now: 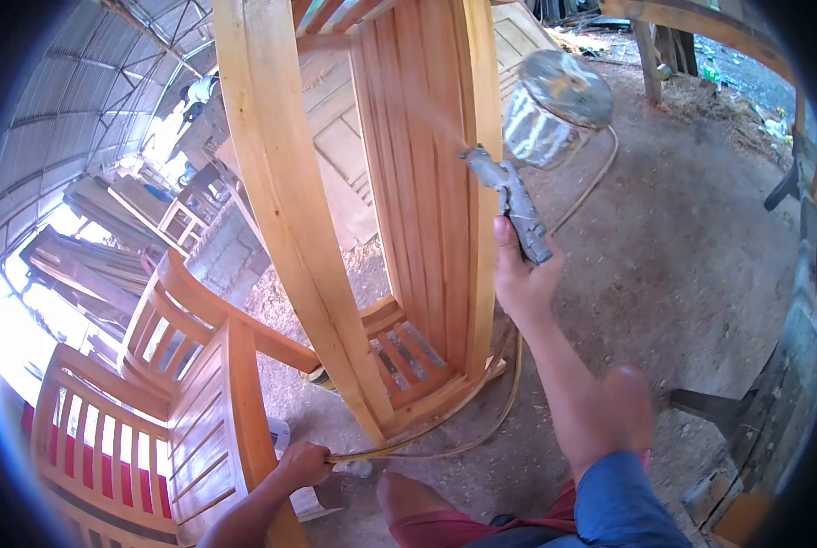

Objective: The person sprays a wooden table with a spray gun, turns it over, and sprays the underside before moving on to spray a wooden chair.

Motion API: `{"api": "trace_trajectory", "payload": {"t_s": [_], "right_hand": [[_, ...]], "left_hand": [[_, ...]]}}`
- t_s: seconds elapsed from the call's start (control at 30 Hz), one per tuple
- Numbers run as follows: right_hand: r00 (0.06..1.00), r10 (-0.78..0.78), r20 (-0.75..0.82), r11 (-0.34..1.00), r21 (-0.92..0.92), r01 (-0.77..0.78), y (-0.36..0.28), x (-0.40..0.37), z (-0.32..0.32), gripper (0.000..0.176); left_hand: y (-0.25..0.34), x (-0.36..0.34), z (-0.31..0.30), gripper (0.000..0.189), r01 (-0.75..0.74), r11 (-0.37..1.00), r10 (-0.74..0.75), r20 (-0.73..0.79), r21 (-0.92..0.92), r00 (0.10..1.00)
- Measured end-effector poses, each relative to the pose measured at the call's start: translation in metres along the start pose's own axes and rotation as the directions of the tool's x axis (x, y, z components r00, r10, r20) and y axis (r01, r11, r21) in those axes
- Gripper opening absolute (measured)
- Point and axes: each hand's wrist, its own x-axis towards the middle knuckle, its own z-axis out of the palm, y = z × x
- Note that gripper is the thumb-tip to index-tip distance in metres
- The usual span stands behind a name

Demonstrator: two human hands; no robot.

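My right hand [529,281] is closed around a grey spray gun [518,203], its nozzle pointing up and to the left. A faint mist leaves the nozzle toward the reddish slats [408,183] of a wooden bench standing on its end. The bench's pale front rail [285,201] rises on the near left side. Low at the left, my left hand [304,465] grips a thin hose [386,451], which loops over the floor below the bench and up toward my right arm.
A slatted wooden bench [203,393] with armrests stands at the left. Behind the upright bench, a paint-smeared metal drum [541,119] has a hose beside it. Carved door panels [344,155] lean at the back, stacked boards [93,260] farther left. Wooden framing [756,438] borders the right.
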Motion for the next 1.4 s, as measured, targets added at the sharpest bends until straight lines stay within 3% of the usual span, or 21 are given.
{"api": "trace_trajectory", "payload": {"t_s": [0.03, 0.13, 0.2, 0.3, 0.4, 0.6, 0.63, 0.73, 1.0, 1.13, 1.33, 1.37, 1.4], "right_hand": [[0.998, -0.050, -0.040, 0.999, 0.004, 0.050, 0.005, 0.000, 0.000, 0.025], [1.000, 0.004, -0.023, 0.997, 0.075, -0.002, 0.004, 0.000, -0.004, 0.024], [0.987, 0.136, 0.089, 0.981, 0.130, -0.147, 0.001, -0.002, -0.010, 0.024], [0.974, 0.124, 0.191, 0.974, 0.162, -0.156, -0.010, -0.006, -0.010, 0.023], [0.963, 0.090, 0.254, 0.939, 0.301, -0.167, -0.029, -0.008, -0.004, 0.024], [0.996, 0.077, -0.049, 0.987, 0.147, -0.069, -0.037, -0.015, -0.010, 0.024], [0.992, 0.118, -0.043, 0.974, 0.197, -0.108, -0.043, -0.019, -0.015, 0.027], [0.967, 0.192, -0.167, 0.977, 0.124, -0.173, -0.047, -0.026, -0.022, 0.031], [0.988, 0.098, 0.121, 0.976, 0.183, -0.120, -0.075, -0.023, -0.017, 0.047], [0.997, 0.062, 0.034, 0.978, 0.196, -0.067, -0.066, -0.021, -0.026, 0.044], [0.974, 0.224, 0.033, 0.971, 0.080, -0.226, -0.045, -0.039, -0.081, 0.040], [0.934, 0.347, 0.086, 0.932, 0.081, -0.354, -0.037, -0.044, -0.099, 0.040], [0.927, 0.376, -0.020, 0.926, 0.041, -0.375, -0.036, -0.048, -0.099, 0.041]], "left_hand": [[0.000, 0.000, 0.000, 0.025, 0.003, 1.000, -0.003, 0.002, -0.014, 1.000], [0.000, 0.000, -0.001, 0.027, 0.006, 0.999, -0.006, 0.013, -0.033, 1.000], [-0.001, 0.001, 0.001, 0.029, -0.002, 1.000, 0.002, 0.036, -0.012, 0.999], [-0.006, 0.006, 0.006, 0.030, -0.011, 0.998, 0.001, 0.139, 0.067, 0.990], [-0.006, 0.005, 0.009, 0.032, -0.023, 0.998, 0.013, 0.149, 0.066, 0.989], [-0.007, 0.004, 0.006, 0.036, -0.032, 0.999, 0.024, 0.194, 0.040, 0.981], [-0.007, 0.003, 0.005, 0.036, -0.028, 0.999, 0.017, 0.220, 0.044, 0.975], [-0.009, 0.004, 0.008, 0.037, -0.035, 0.999, 0.023, 0.282, 0.039, 0.959], [-0.010, 0.004, 0.015, 0.036, -0.041, 0.999, 0.042, 0.326, -0.010, 0.944], [-0.015, 0.009, 0.020, 0.039, -0.034, 0.999, 0.026, 0.331, 0.018, 0.943], [-0.009, 0.002, 0.027, 0.048, -0.085, 0.996, 0.072, 0.386, 0.017, 0.920], [-0.007, 0.002, 0.027, 0.050, -0.104, 0.995, 0.097, 0.405, -0.004, 0.909], [-0.006, 0.002, 0.028, 0.052, -0.120, 0.992, 0.121, 0.422, -0.029, 0.898]]}}
